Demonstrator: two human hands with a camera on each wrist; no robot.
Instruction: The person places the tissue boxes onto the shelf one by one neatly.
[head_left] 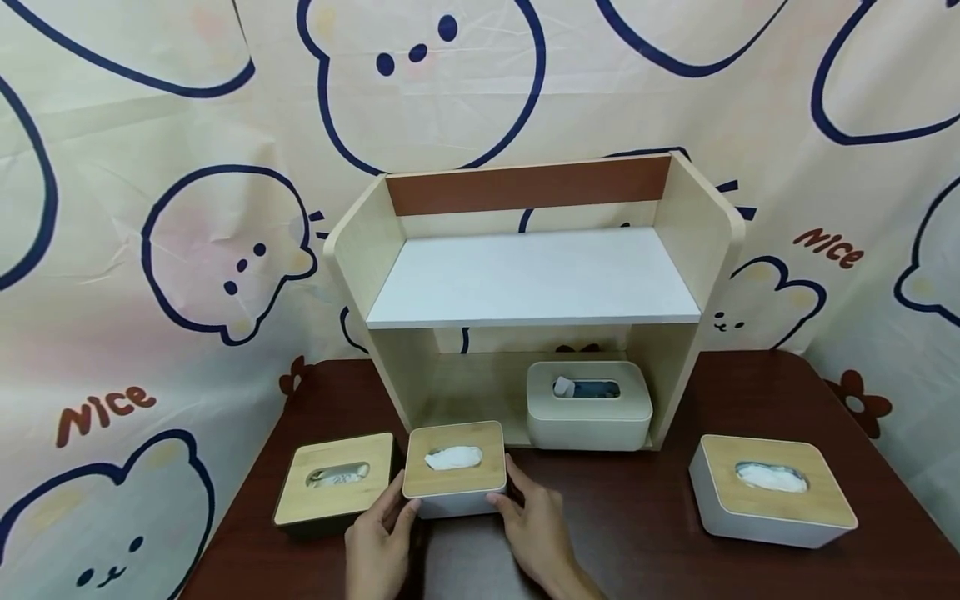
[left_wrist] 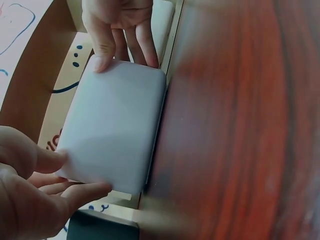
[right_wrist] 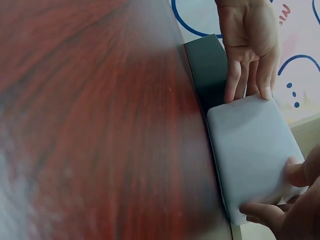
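Observation:
A small tissue box with a light wooden lid and pale grey sides (head_left: 459, 503) is between my two hands, just before the lower left part of the shelf. My left hand (head_left: 379, 542) grips its left end, thumb at the front side. At its right end my right hand (head_left: 537, 527) holds on with thumb and fingers. Both wrist views show the grey side of this tissue box (left_wrist: 112, 122) pinched between the hands. White tissue shows in the lid's slot.
A cream two-tier shelf (head_left: 532, 279) stands behind, with a white tissue box (head_left: 588, 425) in its lower right part. Left of the hands lies a dark green tissue box with a wooden lid (head_left: 333, 454). Another wood-lidded tissue box (head_left: 772, 508) sits right on the dark table (head_left: 637, 533).

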